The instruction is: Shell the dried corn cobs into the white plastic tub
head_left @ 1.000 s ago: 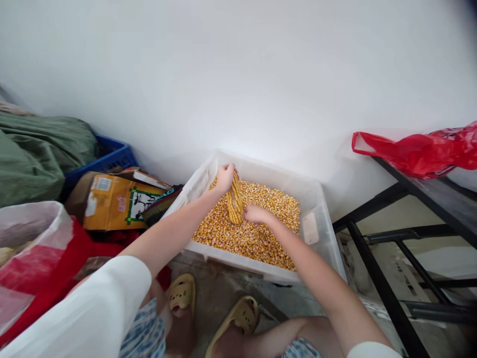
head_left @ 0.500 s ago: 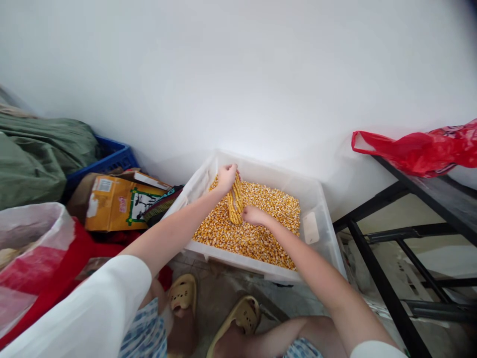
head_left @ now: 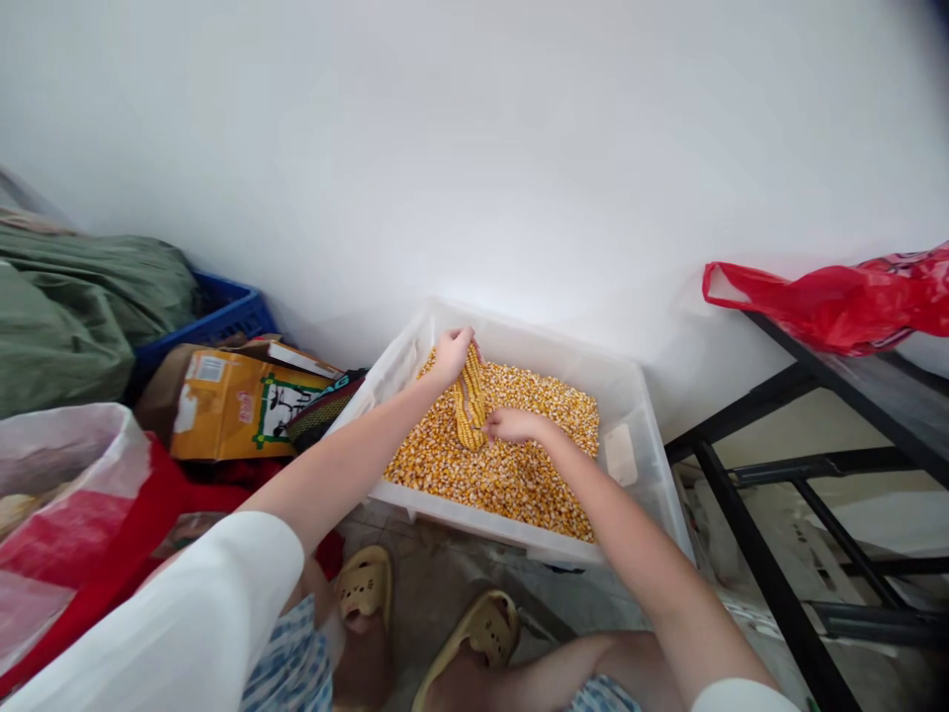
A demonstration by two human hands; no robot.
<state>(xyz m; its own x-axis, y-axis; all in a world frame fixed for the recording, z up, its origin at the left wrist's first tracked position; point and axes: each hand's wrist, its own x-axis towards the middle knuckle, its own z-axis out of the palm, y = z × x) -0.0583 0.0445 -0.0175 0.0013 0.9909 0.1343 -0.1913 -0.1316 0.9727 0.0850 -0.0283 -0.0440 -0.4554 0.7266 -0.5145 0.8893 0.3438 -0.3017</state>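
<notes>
Before wall [head_left: 474, 148]: tub [head_left: 656, 475]. Inside tub: kernels [head_left: 530, 485]. Over kernels: corn cob [head_left: 470, 400], left hand [head_left: 452, 358] at far end, right hand [head_left: 515, 425] beside near end. Left of tub: box [head_left: 222, 410]; behind box, crate [head_left: 244, 309]; left-front, sack [head_left: 96, 475]. Right of tub: rack [head_left: 758, 554], bag [head_left: 837, 309] on top. Before tub: slippers [head_left: 363, 585].

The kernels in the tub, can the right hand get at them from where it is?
Yes, most likely: the right hand is beside the cob, right over the kernels, already within the walls of the tub, and nothing seems to block it.
</notes>
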